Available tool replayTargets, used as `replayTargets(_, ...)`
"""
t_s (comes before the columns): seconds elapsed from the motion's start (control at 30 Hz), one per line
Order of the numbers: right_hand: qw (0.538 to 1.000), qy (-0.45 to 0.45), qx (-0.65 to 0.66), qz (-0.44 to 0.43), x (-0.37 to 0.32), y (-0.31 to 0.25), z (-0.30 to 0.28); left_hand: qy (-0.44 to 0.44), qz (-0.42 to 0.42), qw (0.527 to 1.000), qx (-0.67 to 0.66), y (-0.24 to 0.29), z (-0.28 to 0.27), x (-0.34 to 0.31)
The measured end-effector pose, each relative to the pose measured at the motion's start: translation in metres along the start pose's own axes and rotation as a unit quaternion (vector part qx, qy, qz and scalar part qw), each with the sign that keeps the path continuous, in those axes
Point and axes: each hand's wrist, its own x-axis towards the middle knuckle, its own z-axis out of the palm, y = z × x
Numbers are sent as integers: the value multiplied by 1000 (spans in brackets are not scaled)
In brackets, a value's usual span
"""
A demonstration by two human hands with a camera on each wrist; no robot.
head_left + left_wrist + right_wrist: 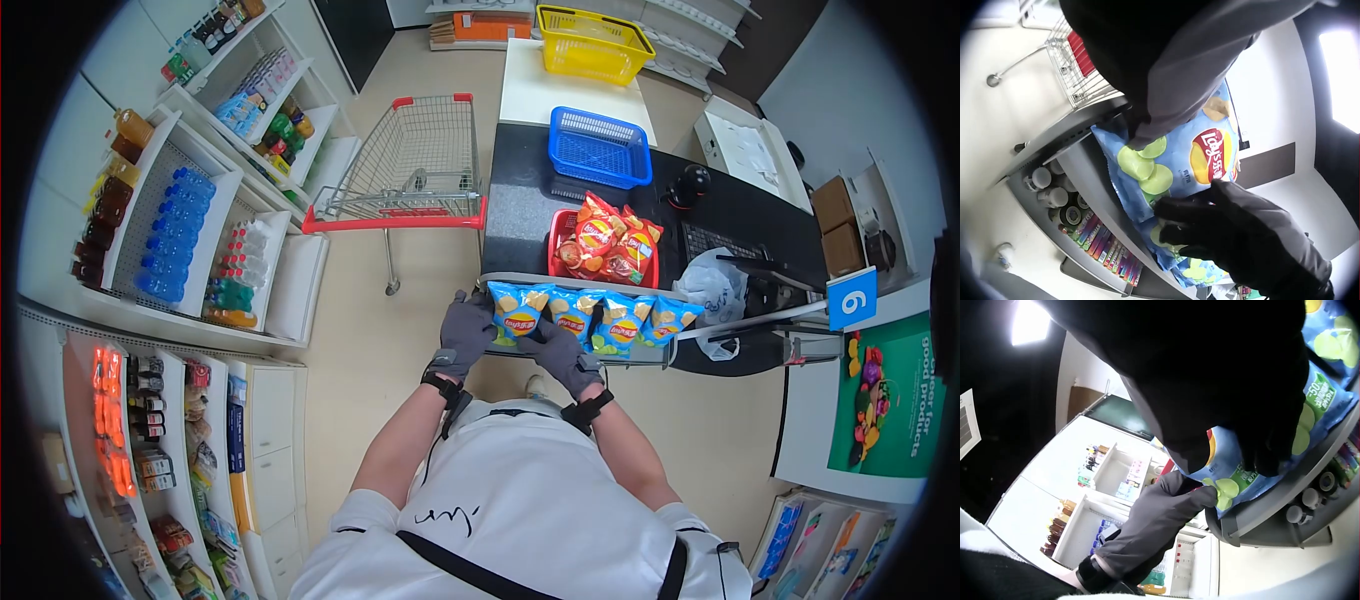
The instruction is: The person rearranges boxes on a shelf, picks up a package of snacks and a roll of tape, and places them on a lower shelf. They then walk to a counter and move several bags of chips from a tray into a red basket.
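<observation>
Several blue chip bags stand in a row along the counter's front ledge. The leftmost blue chip bag (520, 310) is between both gloved hands. My left hand (466, 335) pinches its left edge; the right wrist view shows the left hand's (1163, 515) thumb and fingers at the bag's (1225, 487) edge. At its lower right side my right hand (560, 352) grips it with bent fingers. In the left wrist view, the right hand (1235, 231) lies over the lower part of the bag (1179, 162), partly covering the neighbouring bag.
Behind the row, a red basket (654, 272) holds red chip bags. Farther back are a blue basket (600, 150) and a yellow basket (595, 45). A shopping cart (410, 150) stands left of the counter; a plastic bag (715, 285) lies at right.
</observation>
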Motion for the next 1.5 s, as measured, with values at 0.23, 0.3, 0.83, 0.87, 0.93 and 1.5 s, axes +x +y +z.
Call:
replayTargets(0.23,1000,8,-22,21,0,-2,-3,-43,-28,998,26,16,-9,2)
replayTargets(0.3,999,13,-29,24,1,4,-5,-26,-69,997,-6,15,-15,-3)
replayTargets(0.83,998,-11,43,43,-26,6,-27,-13,-176,983,-54,46,-11,-5)
replayTargets(0.87,998,-27,-27,53,-29,6,-34,-4,-172,985,-31,45,-6,-6)
replayTargets(0.93,982,-58,-163,73,-34,8,-47,18,-159,987,-14,38,11,-8)
replayTargets(1.5,996,-25,-75,41,-30,58,-49,-1,-151,982,-113,59,-34,4)
